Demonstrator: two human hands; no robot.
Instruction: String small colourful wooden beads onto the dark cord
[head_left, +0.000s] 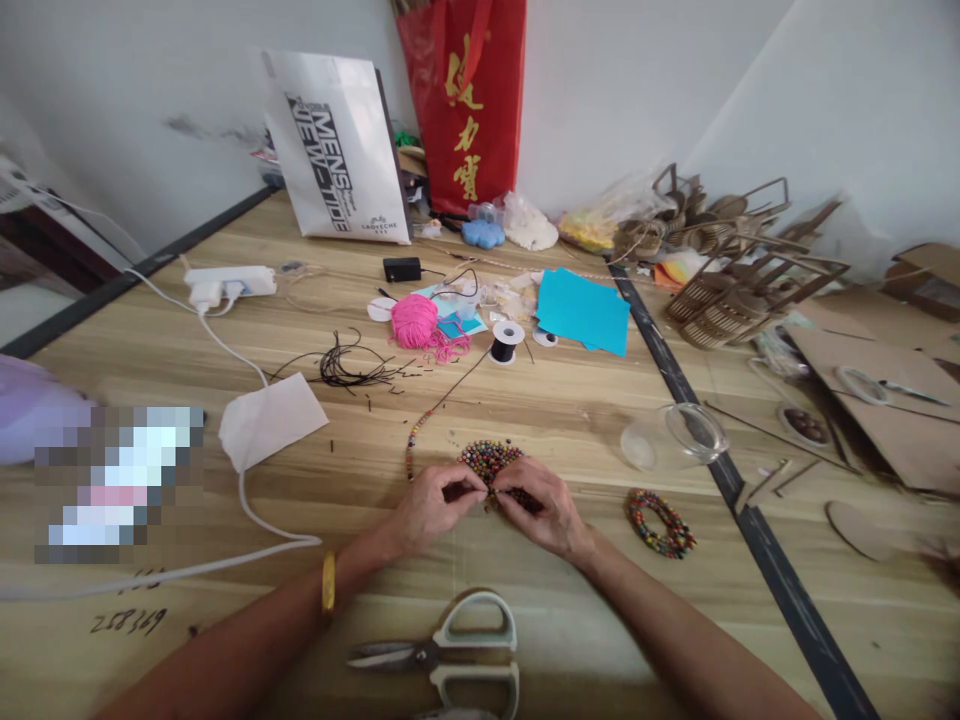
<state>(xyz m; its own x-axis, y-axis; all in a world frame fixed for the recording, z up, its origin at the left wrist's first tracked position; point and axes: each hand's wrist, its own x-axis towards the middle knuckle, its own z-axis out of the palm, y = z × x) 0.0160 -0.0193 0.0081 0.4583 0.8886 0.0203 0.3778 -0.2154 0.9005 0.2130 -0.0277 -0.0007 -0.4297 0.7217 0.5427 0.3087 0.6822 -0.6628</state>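
Note:
My left hand (pixel 439 505) is closed in a pinch at the end of a beaded cord; the strung beads (pixel 412 440) run up from behind this hand. Fingertip to fingertip with it, my right hand (pixel 546 505) is also pinched, with a tiny bead between the fingers, partly hidden. Just beyond both hands lies a pile of loose multicoloured beads (pixel 487 455). Black cord leads from the strand to a white-flanged spool (pixel 507 342). A coiled beaded bracelet (pixel 661 523) rests right of my right hand. Nearer me are scissors (pixel 435 655) with white handles, blades pointing left.
Farther back lie black cord pieces (pixel 349 362), pink yarn (pixel 415 322) and blue sheets (pixel 585 312). A clear jar (pixel 675 437) lies on its side at right, near small woven baskets (pixel 727 305). A white cable (pixel 251 510) crosses the left side past a paper tag (pixel 274 420).

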